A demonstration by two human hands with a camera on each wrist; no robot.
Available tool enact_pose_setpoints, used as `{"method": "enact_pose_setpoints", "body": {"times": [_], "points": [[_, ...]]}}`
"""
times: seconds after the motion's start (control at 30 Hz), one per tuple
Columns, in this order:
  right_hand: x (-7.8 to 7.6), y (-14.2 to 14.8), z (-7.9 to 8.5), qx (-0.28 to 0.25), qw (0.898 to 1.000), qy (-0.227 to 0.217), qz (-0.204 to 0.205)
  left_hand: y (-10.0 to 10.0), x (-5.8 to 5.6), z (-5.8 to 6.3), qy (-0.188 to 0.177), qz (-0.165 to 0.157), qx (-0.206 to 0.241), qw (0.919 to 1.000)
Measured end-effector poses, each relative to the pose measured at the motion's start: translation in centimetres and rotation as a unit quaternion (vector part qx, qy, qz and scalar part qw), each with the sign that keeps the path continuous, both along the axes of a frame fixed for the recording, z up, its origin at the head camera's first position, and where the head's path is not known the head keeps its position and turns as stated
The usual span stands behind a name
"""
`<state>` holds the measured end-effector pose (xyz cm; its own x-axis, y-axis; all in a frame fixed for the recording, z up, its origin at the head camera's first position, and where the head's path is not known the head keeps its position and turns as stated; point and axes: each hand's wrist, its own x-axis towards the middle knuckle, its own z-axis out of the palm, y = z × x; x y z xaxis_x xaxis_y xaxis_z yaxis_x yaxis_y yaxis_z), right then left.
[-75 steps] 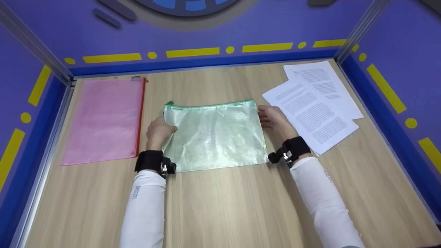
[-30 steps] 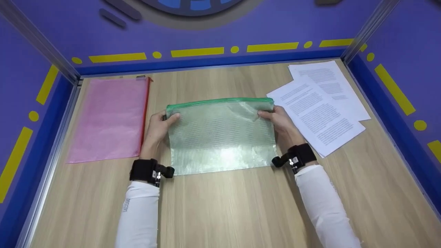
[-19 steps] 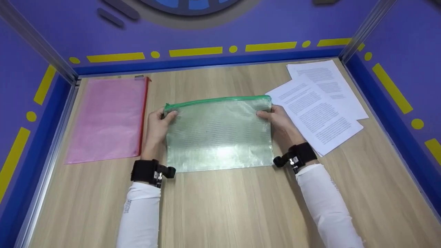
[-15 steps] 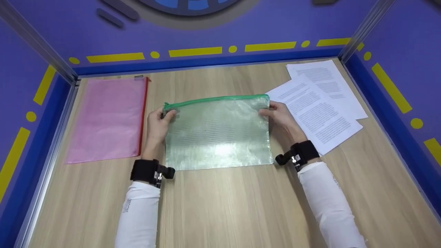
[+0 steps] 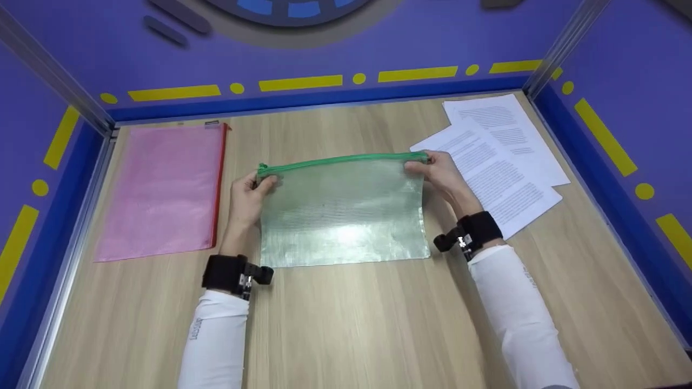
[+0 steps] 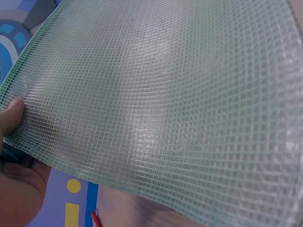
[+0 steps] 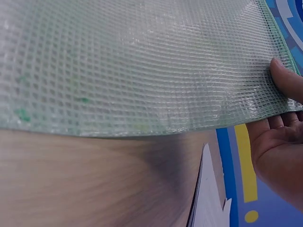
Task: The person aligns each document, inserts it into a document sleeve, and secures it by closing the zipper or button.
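Observation:
A translucent green mesh zipper pouch (image 5: 340,210) is held up at its far side, its green zipper edge away from me. My left hand (image 5: 247,200) grips the pouch's upper left corner, thumb on the front face and fingers behind. At the upper right corner my right hand (image 5: 446,175) pinches the pouch just under the zipper. Both wrist views show the mesh (image 6: 142,94) filling most of the frame, with the thumb on top and the other fingers underneath. In the right wrist view the pouch's side edge hangs above the wooden table (image 7: 85,179).
A pink zipper pouch (image 5: 165,189) with a red zipper lies flat at the left. Printed paper sheets (image 5: 519,189) overlap at the back right, partly behind my right hand. Blue-purple panels (image 5: 346,43) wall the table at the back and both sides.
Both hands have taken hold of the green pouch's upper corners and raised its zipper side. Lately my right hand has shifted up toward the zipper end. The pink pouch and papers stay put.

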<state>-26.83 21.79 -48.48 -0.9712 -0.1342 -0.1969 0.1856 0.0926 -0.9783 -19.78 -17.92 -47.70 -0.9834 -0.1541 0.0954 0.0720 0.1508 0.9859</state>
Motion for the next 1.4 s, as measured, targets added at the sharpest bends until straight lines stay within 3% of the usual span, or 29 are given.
{"method": "enact_pose_setpoints", "body": {"times": [0.2, 0.4, 0.5, 0.67, 0.77, 1.03, 1.2, 1.3, 1.4], "points": [[0.1, -1.0, -0.2, 0.065, 0.996, 0.046, -0.034, 0.0, 0.4, 0.5, 0.027, 0.016, -0.019, 0.9993], [0.3, -2.1, -0.4, 0.162, 0.977, 0.104, -0.096, 0.8, 1.0, 1.8, 0.084, 0.044, -0.092, 0.9912], [0.4, -2.6, -0.4, 0.169, 0.972, 0.111, -0.115, 1.1, 1.2, 2.2, 0.106, 0.057, -0.117, 0.9858], [1.1, -3.0, 0.3, 0.106, 0.985, 0.078, -0.115, 1.8, 1.3, 2.7, 0.166, 0.071, -0.136, 0.9741], [1.9, -3.5, 0.4, 0.076, 0.988, 0.07, -0.117, 2.1, 1.2, 2.8, 0.206, 0.076, -0.154, 0.9633], [5.4, -5.7, 0.2, 0.043, 0.981, 0.098, -0.162, 2.8, 1.0, 2.9, 0.3, 0.072, -0.212, 0.9274], [7.0, -7.3, 0.1, 0.041, 0.991, 0.082, -0.102, 3.3, 1.3, 2.8, 0.323, 0.057, -0.262, 0.9077], [7.5, -8.0, -0.2, 0.043, 0.994, 0.082, -0.054, 3.7, 1.7, 2.8, 0.335, 0.046, -0.312, 0.8877], [7.7, -8.5, -0.6, 0.034, 0.996, 0.074, -0.023, 4.2, 2.0, 2.8, 0.353, 0.039, -0.362, 0.8622]]}}
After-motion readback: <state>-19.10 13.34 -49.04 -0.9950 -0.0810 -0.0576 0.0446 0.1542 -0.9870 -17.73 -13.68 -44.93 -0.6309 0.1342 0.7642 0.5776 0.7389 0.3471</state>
